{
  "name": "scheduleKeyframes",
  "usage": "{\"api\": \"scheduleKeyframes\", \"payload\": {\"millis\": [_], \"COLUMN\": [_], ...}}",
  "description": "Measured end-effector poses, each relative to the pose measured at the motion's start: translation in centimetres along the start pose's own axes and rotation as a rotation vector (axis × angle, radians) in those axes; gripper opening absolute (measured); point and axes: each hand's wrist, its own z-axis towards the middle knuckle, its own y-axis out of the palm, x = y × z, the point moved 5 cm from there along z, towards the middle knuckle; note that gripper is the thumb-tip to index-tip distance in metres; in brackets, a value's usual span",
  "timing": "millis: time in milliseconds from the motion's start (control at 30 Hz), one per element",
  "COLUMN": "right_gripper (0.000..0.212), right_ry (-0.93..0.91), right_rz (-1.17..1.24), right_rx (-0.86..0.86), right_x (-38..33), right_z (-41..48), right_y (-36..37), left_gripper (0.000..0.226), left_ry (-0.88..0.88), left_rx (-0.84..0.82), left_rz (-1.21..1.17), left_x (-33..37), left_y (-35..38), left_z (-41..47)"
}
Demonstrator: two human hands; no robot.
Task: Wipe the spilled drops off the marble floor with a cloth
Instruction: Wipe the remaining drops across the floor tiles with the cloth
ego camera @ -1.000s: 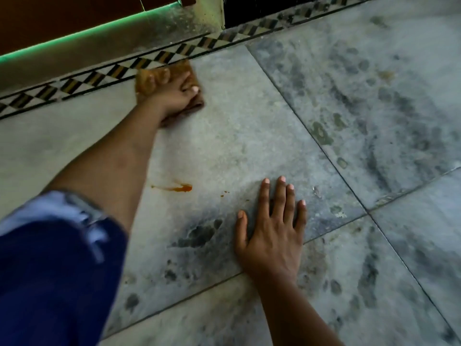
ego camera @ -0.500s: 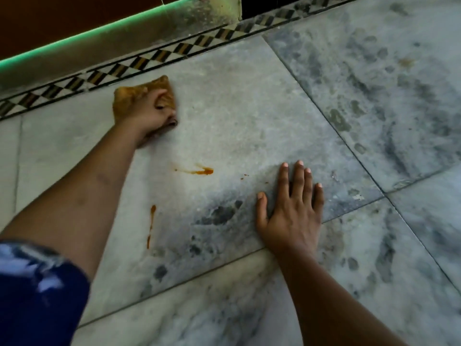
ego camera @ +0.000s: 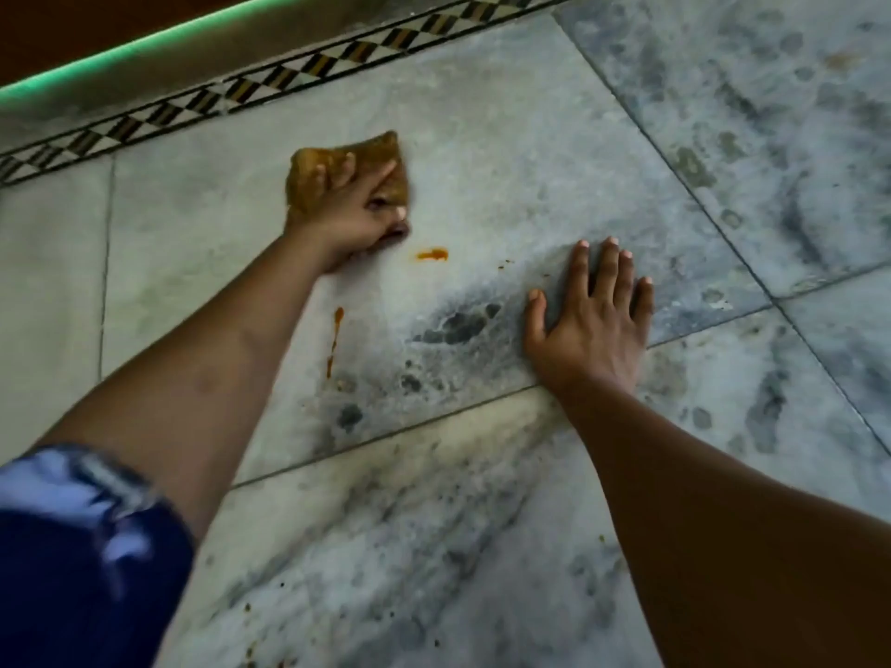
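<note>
My left hand grips a folded brown cloth and presses it onto the grey marble floor. Just right of that hand lies a small orange drop. A longer orange streak runs down the tile beside my left forearm. A few tiny orange specks sit further right. My right hand lies flat on the floor with straight, spread fingers, to the right of the spill and holding nothing.
A black-and-cream patterned border strip runs along the far edge of the floor, with a step lit by a green line behind it. Tile joints cross the floor. My blue sleeve fills the lower left.
My left hand has dragged the cloth back from the border strip toward the orange drop. The streak beside my forearm has come into view. My right hand stays flat on the floor.
</note>
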Motion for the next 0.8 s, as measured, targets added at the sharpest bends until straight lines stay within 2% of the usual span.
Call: {"api": "scheduleKeyframes", "payload": {"millis": [67,133,233,333,433,567,633,800], "right_gripper": [0.071,0.071,0.071,0.07,0.071,0.073,0.075,0.076], "right_ry": [-0.001,-0.004,-0.01,-0.01,-0.02,0.022,0.048,0.067], "right_rz": [0.003,0.002,0.008,0.015,0.059,0.255,0.174,0.03], "right_rx": [0.012,0.031,0.032,0.032,0.026,0.122,0.144,0.084], "right_x": [0.1,0.1,0.0,0.3,0.3,1.3,3.6,7.5], "right_z": [0.1,0.1,0.1,0.0,-0.1,-0.8,-1.4,-1.8], "right_y": [-0.1,-0.1,-0.1,0.1,-0.2,-1.7,-2.3,-2.0], "left_gripper": [0.061,0.059,0.057,0.057,0.054,0.054,0.056,0.055], "left_ry": [0.051,0.177,0.297,0.183,0.031,0.268,0.337,0.195], "left_rx": [-0.011,-0.031,-0.084,-0.042,-0.031,-0.118,-0.142,-0.041], "left_rz": [0.016,0.089,0.128,0.114,0.027,0.131,0.187,0.117], "left_x": [3.6,6.2,4.3,1.3,3.1,6.7,5.1,4.2], "left_y": [1.7,3.4,4.2,2.2,1.8,5.2,5.8,3.3], "left_z": [-0.6,-3.6,-6.7,-4.5,-3.4,-9.2,-11.3,-8.2]}}
